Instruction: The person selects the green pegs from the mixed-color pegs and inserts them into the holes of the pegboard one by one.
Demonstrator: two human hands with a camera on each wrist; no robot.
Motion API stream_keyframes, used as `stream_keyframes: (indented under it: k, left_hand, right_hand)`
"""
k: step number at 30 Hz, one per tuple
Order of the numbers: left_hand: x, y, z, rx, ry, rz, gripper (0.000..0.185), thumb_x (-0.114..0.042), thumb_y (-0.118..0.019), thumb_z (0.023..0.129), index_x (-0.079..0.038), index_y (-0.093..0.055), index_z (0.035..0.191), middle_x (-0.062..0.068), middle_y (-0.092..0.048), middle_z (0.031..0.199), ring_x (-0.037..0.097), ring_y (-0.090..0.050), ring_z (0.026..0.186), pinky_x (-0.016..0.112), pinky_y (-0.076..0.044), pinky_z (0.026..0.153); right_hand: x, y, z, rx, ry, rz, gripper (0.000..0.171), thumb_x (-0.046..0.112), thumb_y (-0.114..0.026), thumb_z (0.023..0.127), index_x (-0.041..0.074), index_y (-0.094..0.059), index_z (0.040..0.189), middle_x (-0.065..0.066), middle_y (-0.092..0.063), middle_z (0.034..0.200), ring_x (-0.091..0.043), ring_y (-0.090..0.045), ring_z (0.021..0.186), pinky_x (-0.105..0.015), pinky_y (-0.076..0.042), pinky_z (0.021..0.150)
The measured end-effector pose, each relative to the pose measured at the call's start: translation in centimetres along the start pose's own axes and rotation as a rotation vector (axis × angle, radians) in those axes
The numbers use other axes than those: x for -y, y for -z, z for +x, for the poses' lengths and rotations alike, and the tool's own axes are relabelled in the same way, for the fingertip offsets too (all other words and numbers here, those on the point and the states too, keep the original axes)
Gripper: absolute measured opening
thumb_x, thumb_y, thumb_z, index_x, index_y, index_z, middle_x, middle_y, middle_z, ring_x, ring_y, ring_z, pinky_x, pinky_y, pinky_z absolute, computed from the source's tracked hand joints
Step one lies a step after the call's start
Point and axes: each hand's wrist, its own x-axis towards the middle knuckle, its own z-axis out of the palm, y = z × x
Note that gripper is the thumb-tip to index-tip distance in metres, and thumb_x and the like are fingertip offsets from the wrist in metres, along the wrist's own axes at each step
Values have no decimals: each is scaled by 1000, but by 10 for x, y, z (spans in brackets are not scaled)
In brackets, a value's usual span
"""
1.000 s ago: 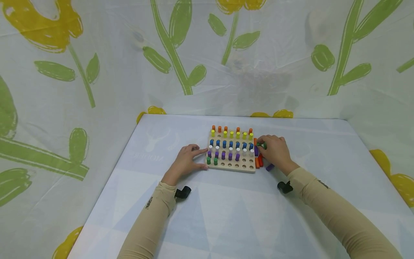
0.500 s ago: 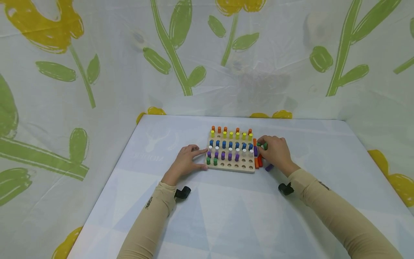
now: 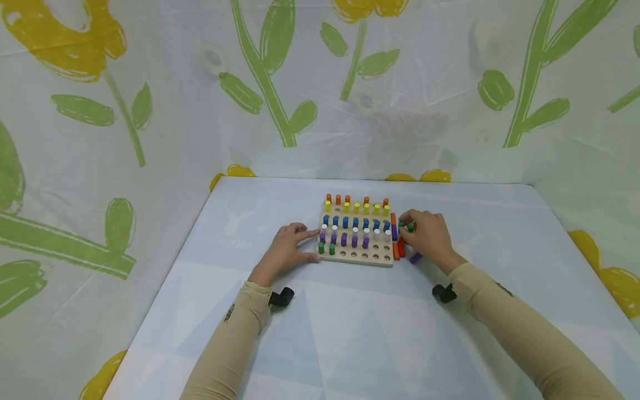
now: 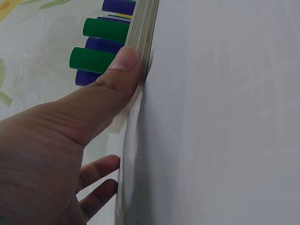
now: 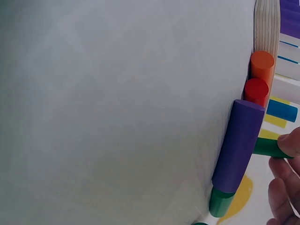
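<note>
A wooden pegboard (image 3: 377,258) stands on the table with rows of orange, yellow, blue, white, purple and green pegs. My left hand (image 3: 292,247) rests at the board's left edge. Its thumb (image 4: 123,65) presses the board's side (image 4: 146,33) beside two green pegs (image 4: 93,60). My right hand (image 3: 426,236) is at the board's right edge and pinches a green peg (image 3: 409,226) in its fingertips (image 5: 288,143); that same green peg (image 5: 267,147) also appears in the right wrist view. Loose purple (image 5: 238,145), red (image 5: 256,91) and orange (image 5: 261,65) pegs lie just beside it.
More loose pegs lie along the board's right side: orange (image 3: 395,251), red (image 3: 401,248), purple (image 3: 416,258). The table (image 3: 360,333) has a pale patterned cover, and a floral cloth (image 3: 150,111) hangs behind and on both sides. The board's front row has several bare holes.
</note>
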Motion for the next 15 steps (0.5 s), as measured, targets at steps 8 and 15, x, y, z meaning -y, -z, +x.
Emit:
stream_keyframes:
  k: [8, 15]
  left_hand:
    - [-1, 0, -1, -2, -5, -9, 81, -53, -81, 81, -29, -50, 151, 12, -44, 148, 37, -35, 138, 50, -28, 118]
    - [-2, 0, -1, -1, -10, 0, 80, -53, -81, 81, -29, -50, 151, 13, -44, 149, 37, -36, 138, 51, -28, 118]
  right_hand:
    - [-2, 2, -4, 9, 3, 20, 23, 20, -72, 92, 6, -71, 110, -6, -72, 90, -25, -57, 81, -53, -39, 92]
    - [-3, 1, -6, 12, 1, 24, 24, 22, -73, 92, 7, -70, 112, -6, -71, 89, -25, -55, 81, -50, -40, 90]
